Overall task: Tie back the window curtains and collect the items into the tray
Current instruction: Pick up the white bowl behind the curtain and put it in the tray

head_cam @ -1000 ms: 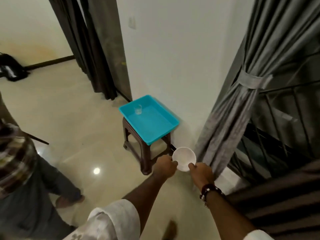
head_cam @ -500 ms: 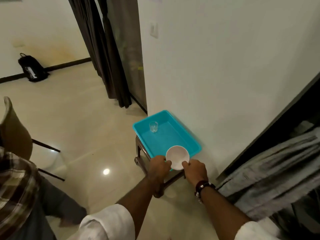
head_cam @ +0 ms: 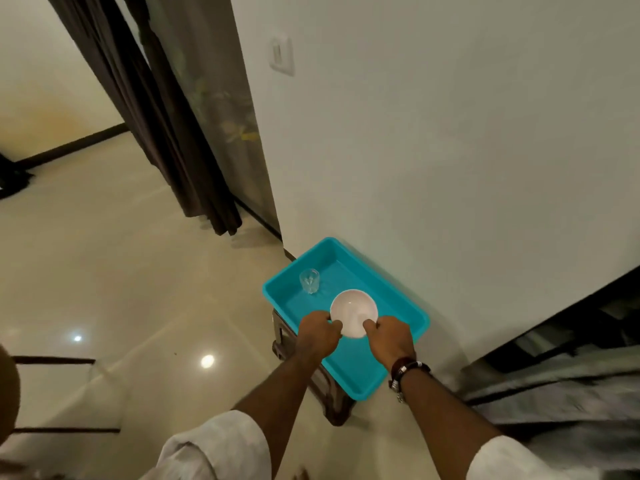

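A white bowl [head_cam: 353,311] is gripped at its rim by both hands, the left hand [head_cam: 317,336] at nine o'clock and the right hand [head_cam: 389,337] at four o'clock, fingers curled onto the edge, presumably so it can be lowered level. It is held over the turquoise tray [head_cam: 408,308] on a stool [head_cam: 332,400]. A small clear glass [head_cam: 309,280] is contained at the tray's ten o'clock corner

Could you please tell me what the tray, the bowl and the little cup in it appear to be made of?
The tray looks like moulded plastic: uniform turquoise, rounded rim, soft sheen. The bowl, held by the left hand and right hand, is smooth glossy white, perhaps ceramic or melamine; the look leaves it open. The cup is clear, so glass or clear plastic.
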